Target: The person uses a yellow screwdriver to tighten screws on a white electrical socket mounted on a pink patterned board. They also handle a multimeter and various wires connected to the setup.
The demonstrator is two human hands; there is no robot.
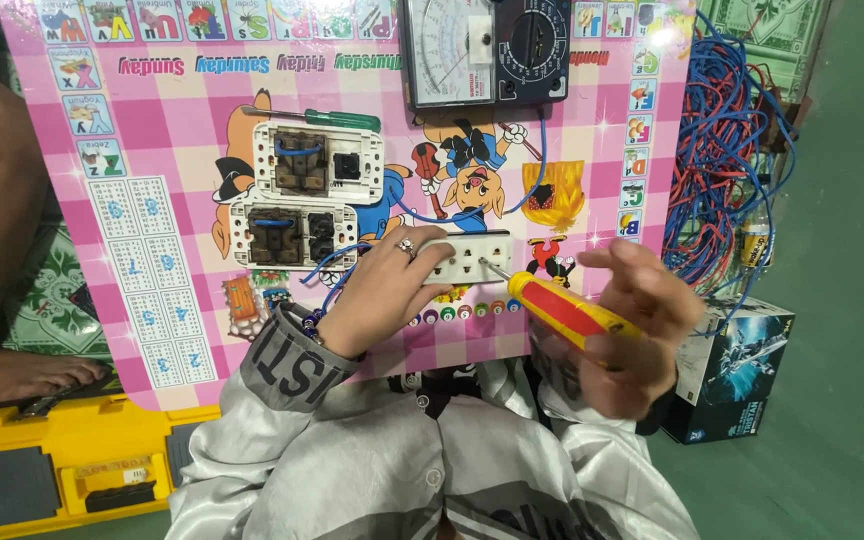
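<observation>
Presently, the left hand [377, 290] lies palm-down, fingers closed over the left end of a white socket strip [467, 257] on the pink desk [167, 215]. Beyond those fingers sit two opened switch plates [307, 195]. The strip looks light, rigid and smooth, so likely to slide; holding its ends seems best. The right hand [637, 330], wrist bent inward, grips a red-and-yellow screwdriver [562, 308], tip on the strip's face.

left hand [377, 290]: fingers curled, palm down | right hand [642, 320]: fingers closed, gripping
</observation>
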